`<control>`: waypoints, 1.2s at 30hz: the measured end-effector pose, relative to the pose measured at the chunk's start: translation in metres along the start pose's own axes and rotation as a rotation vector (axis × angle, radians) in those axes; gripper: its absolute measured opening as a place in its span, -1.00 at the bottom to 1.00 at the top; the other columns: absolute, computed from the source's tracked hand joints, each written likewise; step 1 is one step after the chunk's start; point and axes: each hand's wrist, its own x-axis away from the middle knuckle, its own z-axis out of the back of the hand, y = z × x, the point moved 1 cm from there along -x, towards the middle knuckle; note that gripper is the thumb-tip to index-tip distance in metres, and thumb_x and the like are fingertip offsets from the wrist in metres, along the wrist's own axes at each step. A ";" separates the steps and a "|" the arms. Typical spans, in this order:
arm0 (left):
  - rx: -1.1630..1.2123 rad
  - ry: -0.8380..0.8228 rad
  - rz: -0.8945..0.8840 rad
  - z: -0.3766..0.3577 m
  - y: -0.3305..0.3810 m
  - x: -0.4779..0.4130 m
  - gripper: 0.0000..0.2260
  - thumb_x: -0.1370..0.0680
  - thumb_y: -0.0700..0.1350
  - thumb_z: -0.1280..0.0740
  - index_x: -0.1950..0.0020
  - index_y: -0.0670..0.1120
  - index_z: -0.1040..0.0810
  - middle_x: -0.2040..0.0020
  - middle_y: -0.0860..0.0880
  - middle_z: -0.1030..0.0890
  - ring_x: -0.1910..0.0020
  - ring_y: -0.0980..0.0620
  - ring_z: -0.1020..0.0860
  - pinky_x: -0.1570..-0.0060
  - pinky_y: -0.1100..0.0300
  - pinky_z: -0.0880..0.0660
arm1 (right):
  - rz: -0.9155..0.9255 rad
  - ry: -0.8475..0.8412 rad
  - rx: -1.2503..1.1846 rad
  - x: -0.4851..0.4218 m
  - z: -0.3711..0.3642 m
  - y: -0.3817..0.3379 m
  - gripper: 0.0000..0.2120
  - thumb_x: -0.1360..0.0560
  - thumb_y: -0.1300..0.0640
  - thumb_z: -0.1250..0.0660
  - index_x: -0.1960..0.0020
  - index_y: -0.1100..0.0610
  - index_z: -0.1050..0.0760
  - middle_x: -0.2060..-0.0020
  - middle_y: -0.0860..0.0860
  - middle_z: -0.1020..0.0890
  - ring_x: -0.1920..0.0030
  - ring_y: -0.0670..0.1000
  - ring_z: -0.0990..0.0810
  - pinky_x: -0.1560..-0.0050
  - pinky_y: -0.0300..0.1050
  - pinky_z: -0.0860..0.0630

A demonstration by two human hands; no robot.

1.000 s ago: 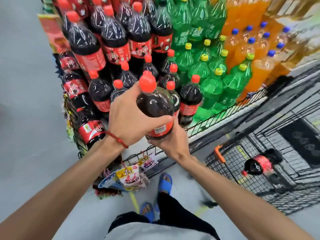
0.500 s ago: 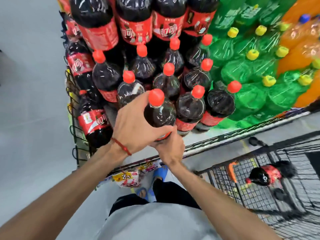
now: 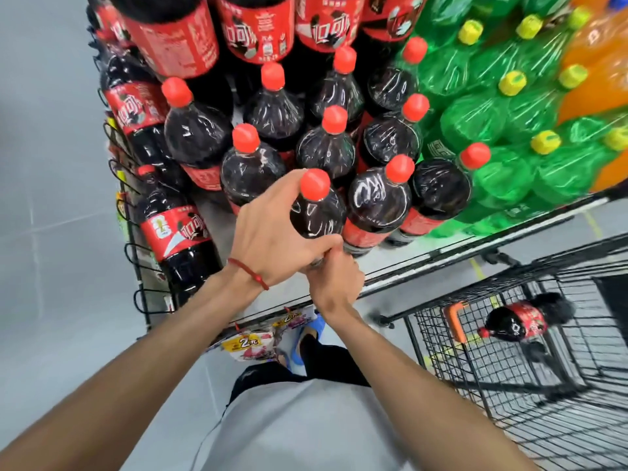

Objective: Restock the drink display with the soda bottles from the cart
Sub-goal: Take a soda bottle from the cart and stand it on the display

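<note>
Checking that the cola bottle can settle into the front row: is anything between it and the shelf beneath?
Nothing visible. The cola bottle, gripped by the left hand and right hand, is beside the front-row bottle. The hands hide its base and the shelf beneath it.

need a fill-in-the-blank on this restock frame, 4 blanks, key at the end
1. The left hand and right hand grip a cola bottle with a ___ cap.
2. The string bracelet is on the ___ wrist.
3. In the wire cart lies ___ spare bottle.
4. The yellow-capped bottles are ___.
Missing: red, left, one, green.
</note>
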 end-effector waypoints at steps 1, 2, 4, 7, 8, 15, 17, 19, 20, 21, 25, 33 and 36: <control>-0.006 -0.008 0.008 -0.003 0.000 0.001 -0.26 -0.23 0.19 -0.61 -0.37 0.07 -0.50 -0.29 0.18 -0.59 -0.28 0.13 -0.56 -0.27 0.08 -0.49 | -0.005 0.005 0.022 0.001 -0.001 0.001 -0.39 -0.45 -0.15 -0.49 -0.32 0.17 -0.38 -0.04 0.14 -0.70 -0.09 0.25 -0.65 0.08 0.04 -0.40; -0.009 -0.011 0.020 -0.006 0.000 0.002 -0.26 -0.23 0.19 -0.60 -0.37 0.08 -0.50 -0.29 0.20 -0.59 -0.29 0.14 -0.55 -0.27 0.09 -0.49 | -0.008 0.011 0.047 0.001 -0.001 0.001 -0.44 -0.48 -0.11 -0.48 -0.30 0.17 -0.39 -0.04 0.14 -0.69 -0.09 0.25 -0.66 0.06 0.05 -0.43; -0.001 -0.013 0.049 -0.012 0.000 0.005 -0.27 -0.23 0.19 -0.60 -0.36 0.13 -0.48 -0.29 0.24 -0.57 -0.29 0.17 -0.53 -0.28 0.11 -0.48 | -0.021 0.027 0.103 0.002 -0.002 0.003 -0.61 -0.54 -0.01 -0.42 -0.24 0.16 -0.41 -0.04 0.13 -0.69 -0.09 0.24 -0.66 0.05 0.04 -0.45; 0.001 -0.013 0.068 -0.015 -0.001 0.007 -0.25 -0.25 0.20 -0.59 -0.40 0.14 -0.44 -0.35 0.23 -0.54 -0.35 0.16 -0.50 -0.31 0.09 -0.46 | -0.017 0.043 0.130 0.001 -0.004 0.002 -0.70 -0.56 0.05 -0.39 -0.20 0.15 -0.42 -0.03 0.12 -0.69 -0.07 0.23 -0.67 0.12 0.00 -0.36; -0.010 -0.023 0.062 -0.015 -0.002 0.006 -0.23 -0.26 0.20 -0.59 -0.43 0.13 -0.42 -0.39 0.21 -0.52 -0.37 0.13 -0.48 -0.33 0.08 -0.45 | -0.013 0.043 0.134 0.000 -0.005 0.001 -0.71 -0.56 0.05 -0.38 -0.20 0.15 -0.42 -0.02 0.11 -0.70 -0.06 0.23 -0.67 0.13 0.00 -0.35; -0.194 -0.149 -0.034 -0.008 -0.008 0.011 0.01 -0.35 0.13 -0.57 -0.65 0.03 -0.06 -0.63 0.03 -0.20 -0.60 0.02 -0.18 -0.43 0.03 -0.34 | 0.026 0.030 0.179 0.000 -0.004 0.003 -0.69 -0.58 0.08 -0.39 -0.26 0.16 -0.43 -0.09 0.14 -0.68 -0.14 0.23 -0.66 0.03 0.04 -0.48; -0.223 -0.179 -0.076 -0.007 -0.012 0.012 0.06 -0.36 0.09 -0.58 -0.67 -0.05 0.01 -0.66 -0.01 -0.13 -0.63 0.03 -0.07 -0.47 0.03 -0.30 | 0.038 0.026 0.168 0.003 -0.001 0.003 -0.65 -0.58 0.07 -0.40 -0.27 0.17 -0.40 -0.11 0.15 -0.67 -0.15 0.24 -0.65 0.00 0.05 -0.50; -0.212 -0.214 -0.080 -0.006 -0.014 0.012 0.08 -0.38 0.05 -0.59 -0.67 -0.06 0.07 -0.67 0.01 -0.05 -0.64 0.05 -0.02 -0.47 0.05 -0.28 | 0.038 0.016 0.155 0.002 0.000 0.004 -0.59 -0.57 -0.01 -0.41 -0.29 0.17 -0.39 -0.11 0.14 -0.67 -0.15 0.24 -0.65 0.00 0.05 -0.48; -0.201 -0.220 -0.073 -0.004 -0.015 0.013 0.09 -0.39 0.03 -0.59 -0.67 -0.05 0.10 -0.67 0.02 -0.02 -0.64 0.06 -0.01 -0.47 0.06 -0.28 | 0.043 0.013 0.146 0.003 -0.001 0.003 -0.56 -0.56 -0.05 -0.42 -0.30 0.17 -0.39 -0.11 0.15 -0.68 -0.15 0.24 -0.65 -0.01 0.05 -0.47; -0.187 -0.222 -0.064 -0.003 -0.016 0.014 0.10 -0.39 0.02 -0.59 -0.67 -0.03 0.13 -0.67 0.03 0.01 -0.64 0.07 0.01 -0.46 0.07 -0.28 | 0.052 0.015 0.139 0.004 -0.001 0.003 -0.53 -0.55 -0.08 -0.43 -0.30 0.17 -0.39 -0.11 0.15 -0.68 -0.15 0.25 -0.65 -0.01 0.06 -0.48; -0.152 -0.215 -0.064 -0.003 -0.024 0.023 0.06 -0.44 -0.02 -0.56 -0.67 -0.06 0.14 -0.68 0.05 0.05 -0.64 0.10 0.06 -0.47 0.20 -0.17 | 0.110 0.040 0.102 0.006 0.001 0.008 -0.48 -0.52 -0.10 -0.47 -0.31 0.17 -0.40 -0.09 0.17 -0.69 -0.12 0.27 -0.65 0.04 0.05 -0.47; -0.069 -0.156 -0.036 -0.014 -0.040 0.080 -0.10 -0.49 -0.23 -0.47 -0.65 -0.19 0.04 -0.67 -0.09 0.05 -0.60 0.07 -0.06 -0.32 0.65 0.16 | 0.213 0.239 -0.199 0.045 0.016 0.029 -0.68 -0.57 0.03 -0.39 -0.30 0.06 -0.51 -0.13 -0.01 -0.71 -0.17 0.12 -0.65 -0.12 0.08 -0.58; 0.004 -0.185 -0.019 -0.022 -0.040 0.105 -0.19 -0.51 -0.24 -0.44 -0.65 -0.18 -0.05 -0.66 -0.09 0.00 -0.57 0.13 -0.09 -0.40 0.57 0.05 | 0.194 0.309 -0.377 0.076 0.022 0.047 -0.69 -0.56 0.15 -0.39 -0.29 0.07 -0.56 -0.15 -0.06 -0.71 -0.21 -0.01 -0.65 -0.24 -0.02 -0.53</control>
